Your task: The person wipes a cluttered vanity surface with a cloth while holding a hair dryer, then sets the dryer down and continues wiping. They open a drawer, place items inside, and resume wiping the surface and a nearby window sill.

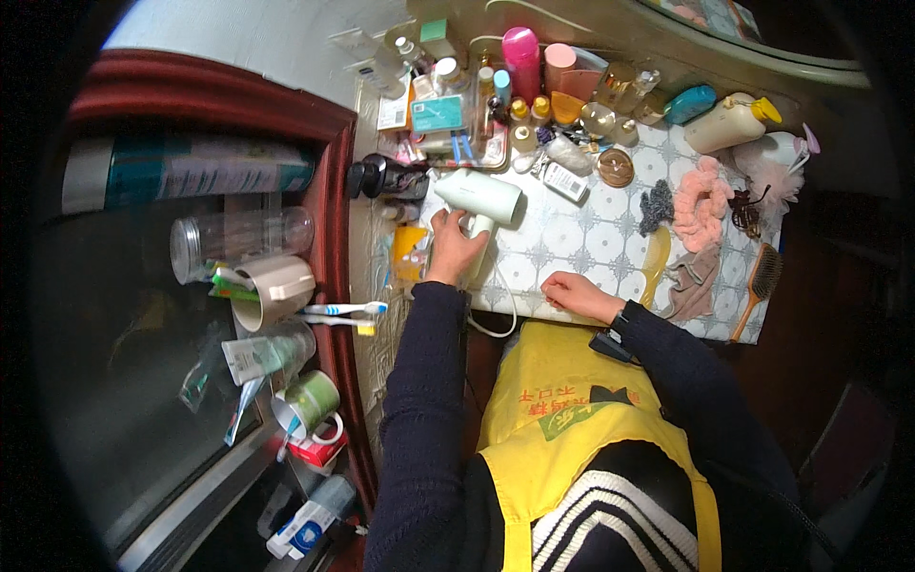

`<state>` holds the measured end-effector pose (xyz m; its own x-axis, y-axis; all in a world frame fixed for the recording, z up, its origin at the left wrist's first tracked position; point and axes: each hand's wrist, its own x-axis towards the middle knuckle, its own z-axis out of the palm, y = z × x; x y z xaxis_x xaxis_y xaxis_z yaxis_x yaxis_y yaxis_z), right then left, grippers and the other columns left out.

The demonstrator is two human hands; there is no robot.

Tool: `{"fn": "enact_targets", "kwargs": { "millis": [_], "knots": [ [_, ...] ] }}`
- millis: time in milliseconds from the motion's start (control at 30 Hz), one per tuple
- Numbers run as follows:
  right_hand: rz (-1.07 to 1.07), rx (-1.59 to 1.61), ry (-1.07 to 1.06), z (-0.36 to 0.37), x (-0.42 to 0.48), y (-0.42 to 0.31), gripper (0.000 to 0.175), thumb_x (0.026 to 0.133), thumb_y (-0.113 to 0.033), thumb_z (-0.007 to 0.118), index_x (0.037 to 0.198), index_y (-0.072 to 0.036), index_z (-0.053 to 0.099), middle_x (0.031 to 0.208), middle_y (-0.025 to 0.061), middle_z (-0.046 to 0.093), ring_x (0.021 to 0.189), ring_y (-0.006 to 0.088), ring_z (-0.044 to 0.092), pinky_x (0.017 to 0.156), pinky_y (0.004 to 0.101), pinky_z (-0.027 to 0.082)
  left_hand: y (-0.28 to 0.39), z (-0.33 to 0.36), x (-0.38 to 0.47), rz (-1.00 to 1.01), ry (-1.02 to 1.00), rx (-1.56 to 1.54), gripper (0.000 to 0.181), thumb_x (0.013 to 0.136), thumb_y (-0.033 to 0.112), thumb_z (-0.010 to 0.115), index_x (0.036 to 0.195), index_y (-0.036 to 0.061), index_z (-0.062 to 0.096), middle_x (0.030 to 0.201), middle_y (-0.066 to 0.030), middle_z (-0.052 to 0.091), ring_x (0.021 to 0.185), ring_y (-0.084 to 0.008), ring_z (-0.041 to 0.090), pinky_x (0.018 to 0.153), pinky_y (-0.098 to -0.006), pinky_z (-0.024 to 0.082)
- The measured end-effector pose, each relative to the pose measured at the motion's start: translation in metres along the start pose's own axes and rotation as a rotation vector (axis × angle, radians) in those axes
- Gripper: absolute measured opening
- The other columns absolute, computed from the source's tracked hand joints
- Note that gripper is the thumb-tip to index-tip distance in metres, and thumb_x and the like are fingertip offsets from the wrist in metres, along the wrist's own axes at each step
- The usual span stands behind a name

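My left hand (455,245) has its fingers around the handle of a pale green hair dryer (480,194), which lies on the left part of the patterned tabletop with its nozzle pointing left. A white cord loops down from it past the table's front edge. My right hand (574,294) rests at the front edge, fingers loosely curled, with no object visible in it. To its right lie a yellow comb (655,259), a brownish cloth (695,283), a pink fluffy headband (702,204) and a dark grey scrunchie (656,207).
Bottles and jars crowd the table's back, among them a pink bottle (521,61) and a cream pump bottle (728,123). A hairbrush (760,282) lies at the right edge. On the left, a red-framed ledge holds a beige mug (275,292) with toothbrushes.
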<state>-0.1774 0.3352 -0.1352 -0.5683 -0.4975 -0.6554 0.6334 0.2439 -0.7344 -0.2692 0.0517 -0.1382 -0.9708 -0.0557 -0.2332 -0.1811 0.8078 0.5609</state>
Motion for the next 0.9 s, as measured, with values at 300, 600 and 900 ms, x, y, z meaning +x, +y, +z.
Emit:
{"fn": "enact_targets", "kwargs": {
  "millis": [300,600,900],
  "knots": [
    [-0.013,-0.430,-0.175,0.058,0.011,0.012,0.042,0.096,-0.041,0.061,0.105,-0.001,0.070,0.095,0.0161,0.073,0.089,0.0287,0.069,0.082,0.0386,0.053,-0.024,-0.043,-0.088,0.004,0.075,-0.413,0.030,0.091,0.017,0.070,0.114,-0.0019,0.067,0.104,-0.0117,0.069,0.093,-0.0185,0.065,0.086,-0.0310,0.053],
    [0.095,-0.453,-0.258,0.081,0.000,0.033,0.034,0.101,-0.034,0.057,0.109,-0.003,0.066,0.089,0.0056,0.069,0.079,0.0142,0.062,0.073,0.0310,0.051,-0.110,0.023,-0.213,-0.723,0.101,-0.829,0.032,0.093,0.016,0.068,0.120,0.0017,0.058,0.109,-0.0075,0.062,0.092,-0.0176,0.061,0.079,-0.0299,0.051],
    [0.121,-0.388,-0.129,0.068,-0.030,0.049,0.035,0.099,-0.034,0.060,0.099,0.000,0.066,0.080,0.0059,0.066,0.076,0.0142,0.058,0.071,0.0327,0.049,-0.131,0.077,-0.165,-0.668,0.084,-0.717,0.109,0.073,0.014,0.083,0.156,-0.0017,0.014,0.157,-0.0243,0.018,0.141,-0.0405,0.037,0.112,-0.0447,0.040]
  ]
}}
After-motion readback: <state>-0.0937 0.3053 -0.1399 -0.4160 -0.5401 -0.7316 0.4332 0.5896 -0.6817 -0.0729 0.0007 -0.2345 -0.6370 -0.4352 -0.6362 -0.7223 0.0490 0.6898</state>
